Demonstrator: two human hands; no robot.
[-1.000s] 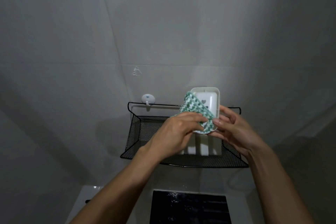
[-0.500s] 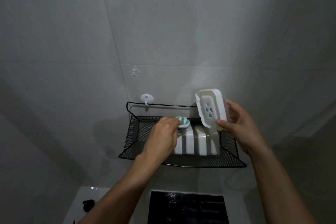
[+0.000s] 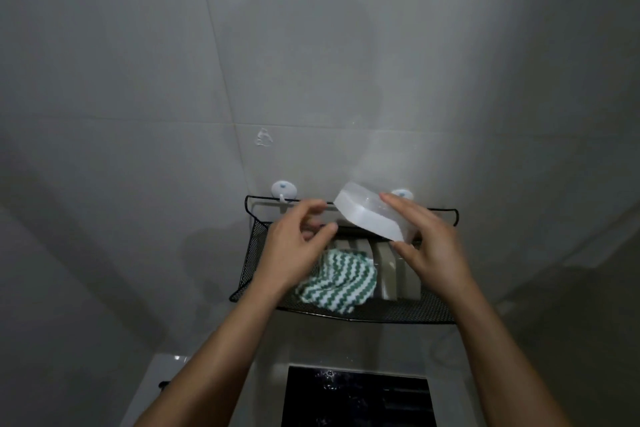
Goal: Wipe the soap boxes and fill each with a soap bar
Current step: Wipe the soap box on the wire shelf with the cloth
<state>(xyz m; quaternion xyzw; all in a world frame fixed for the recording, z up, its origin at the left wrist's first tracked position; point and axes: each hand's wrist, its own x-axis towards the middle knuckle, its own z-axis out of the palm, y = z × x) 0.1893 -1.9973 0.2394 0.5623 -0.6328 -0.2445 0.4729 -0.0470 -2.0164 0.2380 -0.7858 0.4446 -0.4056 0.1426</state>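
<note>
Grey tiled wall, black wire-mesh shelf [image 3: 346, 314] below. Our right hand [image 3: 431, 246] grips white plastic soap box [image 3: 370, 217], underside toward us, above shelf. Left hand [image 3: 294, 253] empty, fingers loosely curled. Green-white zigzag cloth [image 3: 341, 282] lies on shelf beside more white boxes [image 3: 386, 272]. No soap bar seen; filling remains, we judge.

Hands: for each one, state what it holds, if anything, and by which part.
Right hand holds the white soap box by its right end. Left hand holds nothing.

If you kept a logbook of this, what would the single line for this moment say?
right hand: holds white soap box, tilted, above shelf | left hand: empty, open beside it | green-white cloth: lying in black mesh shelf | soap: none seen
</note>
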